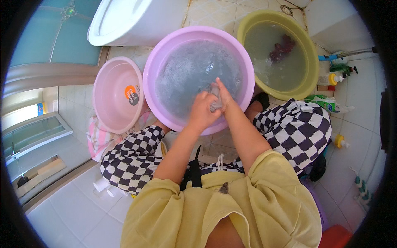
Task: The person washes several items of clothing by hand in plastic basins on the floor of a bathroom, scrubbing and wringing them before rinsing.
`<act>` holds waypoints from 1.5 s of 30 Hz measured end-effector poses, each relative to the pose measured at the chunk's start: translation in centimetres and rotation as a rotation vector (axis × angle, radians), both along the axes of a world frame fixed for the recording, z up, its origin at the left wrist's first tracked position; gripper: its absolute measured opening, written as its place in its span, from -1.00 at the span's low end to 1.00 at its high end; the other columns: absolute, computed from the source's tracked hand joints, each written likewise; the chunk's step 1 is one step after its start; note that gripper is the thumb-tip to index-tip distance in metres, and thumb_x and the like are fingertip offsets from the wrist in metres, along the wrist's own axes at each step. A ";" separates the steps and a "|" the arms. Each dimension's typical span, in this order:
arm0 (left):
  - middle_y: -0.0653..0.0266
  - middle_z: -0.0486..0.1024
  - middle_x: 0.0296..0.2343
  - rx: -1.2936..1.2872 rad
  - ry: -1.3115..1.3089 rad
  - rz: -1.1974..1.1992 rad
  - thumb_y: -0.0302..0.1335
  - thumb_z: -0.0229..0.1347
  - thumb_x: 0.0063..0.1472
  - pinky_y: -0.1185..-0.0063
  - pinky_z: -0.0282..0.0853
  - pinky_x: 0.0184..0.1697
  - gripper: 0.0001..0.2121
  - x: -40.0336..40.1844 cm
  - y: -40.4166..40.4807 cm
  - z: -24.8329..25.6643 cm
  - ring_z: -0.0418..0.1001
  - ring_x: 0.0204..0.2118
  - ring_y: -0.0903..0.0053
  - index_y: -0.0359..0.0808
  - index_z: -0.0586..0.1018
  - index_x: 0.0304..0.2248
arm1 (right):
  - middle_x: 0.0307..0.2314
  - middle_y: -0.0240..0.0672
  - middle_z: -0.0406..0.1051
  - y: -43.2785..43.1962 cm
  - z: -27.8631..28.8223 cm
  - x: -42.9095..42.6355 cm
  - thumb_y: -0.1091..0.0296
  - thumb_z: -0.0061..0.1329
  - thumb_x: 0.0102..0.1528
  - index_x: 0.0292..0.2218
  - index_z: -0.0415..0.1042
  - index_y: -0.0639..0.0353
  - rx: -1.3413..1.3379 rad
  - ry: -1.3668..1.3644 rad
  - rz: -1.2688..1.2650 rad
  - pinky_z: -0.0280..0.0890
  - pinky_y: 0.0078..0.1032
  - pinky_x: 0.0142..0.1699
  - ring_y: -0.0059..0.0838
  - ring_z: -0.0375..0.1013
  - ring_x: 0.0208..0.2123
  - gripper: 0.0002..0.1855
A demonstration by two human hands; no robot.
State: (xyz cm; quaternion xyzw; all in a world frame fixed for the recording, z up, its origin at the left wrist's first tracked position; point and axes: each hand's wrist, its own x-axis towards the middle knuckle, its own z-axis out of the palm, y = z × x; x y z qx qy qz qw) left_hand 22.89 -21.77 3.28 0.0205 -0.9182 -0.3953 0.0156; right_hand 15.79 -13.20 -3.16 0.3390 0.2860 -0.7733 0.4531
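Note:
Both hands are together over the near right part of a lilac plastic basin, which holds cloudy, sudsy water. A small wad of grey cloth is pressed between them. My left hand curls its fingers around the cloth from the left and looks slightly blurred. From the other side my right hand backs it, with a flat palm and the fingers pointing away from me. The underside of the cloth is hidden by the hands.
An olive-green basin at the right holds murky water and a dark red cloth. To the left, a pink basin leans on a striped cloth. A white toilet stands behind. Bottles line the right wall.

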 end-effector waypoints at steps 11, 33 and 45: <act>0.21 0.30 -0.69 -0.060 0.356 0.131 -0.46 0.11 -0.17 0.44 0.23 -0.57 -0.84 -1.9 1.7 3.3 0.30 -0.61 0.23 -0.27 0.35 -0.68 | -0.49 -0.21 0.36 -1.3 5.8 -0.7 -0.02 -0.16 0.06 -0.40 0.32 0.22 0.026 0.163 -0.115 0.31 -0.44 -0.40 -0.35 0.38 -0.50 -0.59; 0.10 0.32 -0.18 1.418 -0.340 1.214 -0.37 -0.26 0.22 0.51 0.29 -0.15 -0.67 2.4 -6.2 -7.9 0.32 -0.16 0.39 -0.39 0.26 -0.10 | -0.35 -0.15 0.32 0.0 1.3 -1.5 0.12 -0.17 0.06 -0.26 0.29 0.43 0.611 0.286 -0.050 0.22 -0.41 -0.21 -0.36 0.31 -0.32 -0.56; 0.03 0.20 -0.05 1.728 -0.296 1.388 -0.41 -0.36 0.23 0.40 0.20 -0.01 -0.63 2.6 -7.5 -9.3 0.22 -0.03 0.28 -0.43 0.14 -0.01 | -0.32 -0.11 0.30 -0.2 2.1 -1.5 0.12 -0.21 0.07 -0.23 0.27 0.41 0.651 0.284 0.005 0.23 -0.37 -0.19 -0.30 0.31 -0.30 -0.56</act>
